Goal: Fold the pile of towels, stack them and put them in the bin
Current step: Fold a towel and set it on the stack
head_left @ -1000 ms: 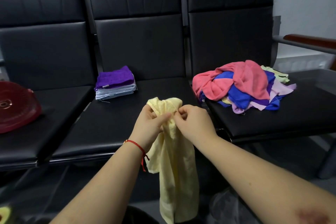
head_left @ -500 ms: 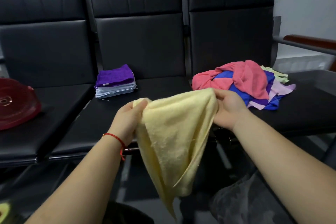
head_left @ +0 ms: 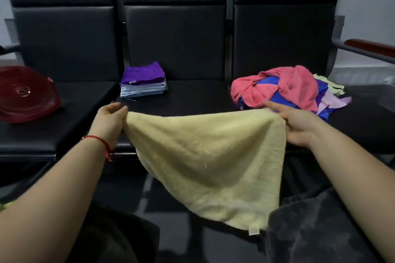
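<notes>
The yellow towel is held spread in the air in front of the bench, its top edge stretched nearly level between both hands and its lower part hanging to a point with a small white tag at the bottom corner. The left hand pinches the towel's left top corner, fingers curled around the cloth; a red string bracelet sits on that wrist. The right hand grips the right top corner, with the index finger extended along the edge and the remaining fingers closed behind the fabric. Beyond the towel, the stack of folded towels, purple on top with pale ones beneath, rests on the middle seat of the black bench, near the backrest. The pile of unfolded towels, pink over blue, lilac and pale yellow, lies on the right seat, just behind the right hand. A red round object lies on the left seat, well apart from the stack.
</notes>
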`<state>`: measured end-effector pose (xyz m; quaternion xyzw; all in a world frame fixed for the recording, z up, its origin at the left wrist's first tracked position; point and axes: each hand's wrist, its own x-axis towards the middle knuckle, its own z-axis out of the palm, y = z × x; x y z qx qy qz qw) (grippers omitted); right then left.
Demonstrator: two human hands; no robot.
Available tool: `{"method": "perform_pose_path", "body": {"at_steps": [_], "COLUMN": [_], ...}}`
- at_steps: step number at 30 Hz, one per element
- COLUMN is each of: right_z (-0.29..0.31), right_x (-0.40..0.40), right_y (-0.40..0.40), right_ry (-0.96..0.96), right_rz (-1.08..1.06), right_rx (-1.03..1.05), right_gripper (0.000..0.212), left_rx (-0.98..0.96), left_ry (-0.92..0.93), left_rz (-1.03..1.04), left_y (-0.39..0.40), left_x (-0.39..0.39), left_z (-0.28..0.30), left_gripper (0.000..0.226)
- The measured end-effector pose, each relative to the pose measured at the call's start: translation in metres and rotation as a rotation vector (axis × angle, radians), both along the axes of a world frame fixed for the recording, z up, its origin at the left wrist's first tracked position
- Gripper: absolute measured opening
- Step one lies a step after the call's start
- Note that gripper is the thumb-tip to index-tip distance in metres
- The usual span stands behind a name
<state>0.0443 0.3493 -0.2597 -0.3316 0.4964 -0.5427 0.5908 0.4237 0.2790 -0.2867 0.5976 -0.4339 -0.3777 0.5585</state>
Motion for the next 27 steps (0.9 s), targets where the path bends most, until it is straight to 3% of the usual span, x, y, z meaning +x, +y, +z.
{"method": "perform_pose_path", "body": {"at_steps": [4,5,7,9,12,14,16,19,22,25,27], "right_z": [0.003,0.004,0.005,0.004,0.002,0.0,-0.006,-0.013,-0.011,-0.006,-0.005], "right_x": [0.004,0.005,0.005,0.005,0.006,0.009,0.01,0.009,0.007,0.005,0.002], "right_y": [0.006,0.007,0.006,0.008,0.013,0.019,0.023,0.024,0.025,0.027,0.026], "right_ry": [-0.019,-0.034,-0.013,0.066,0.279,0.584,0.939,1.254,1.364,1.324,1.408], "right_rz": [0.096,0.082,0.064,0.078,0.175,0.292,0.423,0.507,0.37,0.256,0.261], "right_rx": [0.002,-0.011,-0.037,-0.042,-0.051,-0.047,-0.046,-0.008,-0.098,-0.187,-0.189], "right_gripper": [0.046,0.043,0.039,0.038,0.036,0.032,0.025,0.012,0.03,0.037,0.028], "left_rx": [0.099,0.118,0.147,0.178,0.165,0.158,0.193,0.232,0.178,0.148,0.124], "left_ry": [0.115,0.079,-0.146,-0.545,-1.052,-1.161,-1.17,-1.136,-1.086,-0.795,-0.665], "left_rz": [-0.296,-0.386,-0.505,-0.481,-0.468,-0.518,-0.54,-0.539,-0.519,-0.466,-0.395], "left_y": [0.024,0.029,0.036,0.039,0.043,0.041,0.044,0.048,0.047,0.048,0.05], "left_x": [0.001,0.003,0.007,0.005,-0.002,-0.003,-0.002,0.003,0.013,0.021,0.026], "left_z": [0.01,0.011,0.011,0.009,0.004,-0.001,-0.003,-0.003,-0.001,0.0,-0.001], "left_gripper": [0.015,0.023,0.059,0.069,0.059,0.04,0.024,0.012,0.02,0.016,0.016]}}
